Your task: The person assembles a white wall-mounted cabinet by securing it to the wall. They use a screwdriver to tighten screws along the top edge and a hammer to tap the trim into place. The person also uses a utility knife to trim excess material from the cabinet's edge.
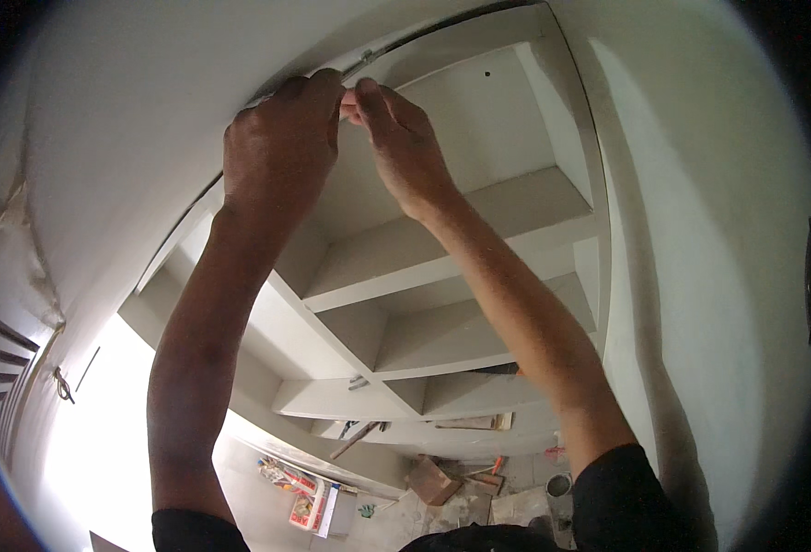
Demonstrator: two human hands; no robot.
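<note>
Both arms reach up to the top edge of a white built-in shelf unit (461,276), where it meets the pale ceiling (175,74). My left hand (283,138) is closed in a fist against this edge, its back toward me. Close beside it, my right hand (401,138) has its thumb up and its fingers curled in toward the left hand. Whatever either hand grips is hidden behind the fingers. Just right of the left knuckles, a small metal-looking piece (366,58) sits in the dark gap along the edge.
A hammer-like tool (355,440) and a wooden piece (479,422) lie low in the unit. On the floor below are a wooden block (433,481), a bucket (559,485) and a red-and-white container (306,509). A pale wall (700,276) rises at right; a slatted grille (0,368) is at left.
</note>
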